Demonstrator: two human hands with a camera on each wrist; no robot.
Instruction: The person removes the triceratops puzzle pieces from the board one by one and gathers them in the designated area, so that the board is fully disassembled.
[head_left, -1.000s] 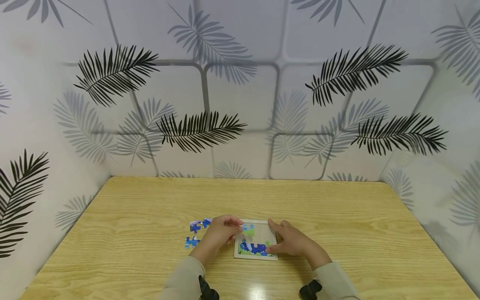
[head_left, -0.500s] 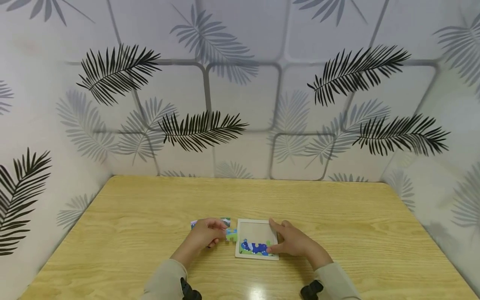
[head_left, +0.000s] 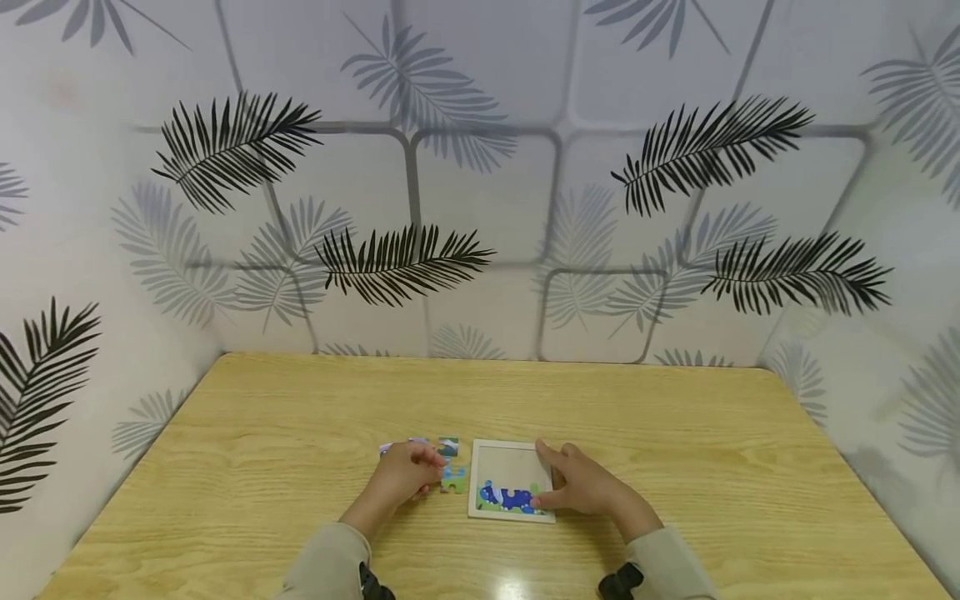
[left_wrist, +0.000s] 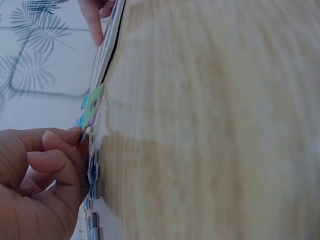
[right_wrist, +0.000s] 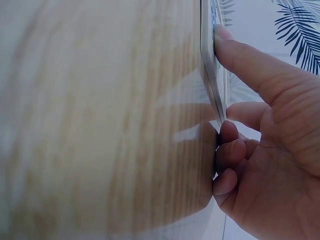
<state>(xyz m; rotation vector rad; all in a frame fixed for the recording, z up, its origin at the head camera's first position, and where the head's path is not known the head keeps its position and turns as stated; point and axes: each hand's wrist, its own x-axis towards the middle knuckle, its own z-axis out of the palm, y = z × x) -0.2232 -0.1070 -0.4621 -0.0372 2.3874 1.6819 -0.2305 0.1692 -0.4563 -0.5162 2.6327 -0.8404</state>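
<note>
My left hand (head_left: 403, 479) pinches a green and light-blue jigsaw piece (head_left: 453, 481) between thumb and finger, just left of the wooden puzzle tray (head_left: 474, 479). In the left wrist view the jigsaw piece (left_wrist: 90, 107) juts from the fingertips, close over the table. Joined blue and green pieces (head_left: 506, 497) fill the tray's near part; its far part shows bare wood. My right hand (head_left: 588, 483) grips the tray's right side, thumb on the pieces and index finger at the far right corner. In the right wrist view its other fingers (right_wrist: 230, 152) curl beside the tray's edge.
Several loose jigsaw pieces lie left of the tray, including a dark green one (head_left: 448, 447); my left hand partly hides them. The wooden table (head_left: 675, 417) meets a leaf-patterned wall (head_left: 480, 317) at the back.
My left hand has moved left from over the tray, carrying the green and light-blue jigsaw piece out to the loose pieces. My right hand has kept its place on the tray.
</note>
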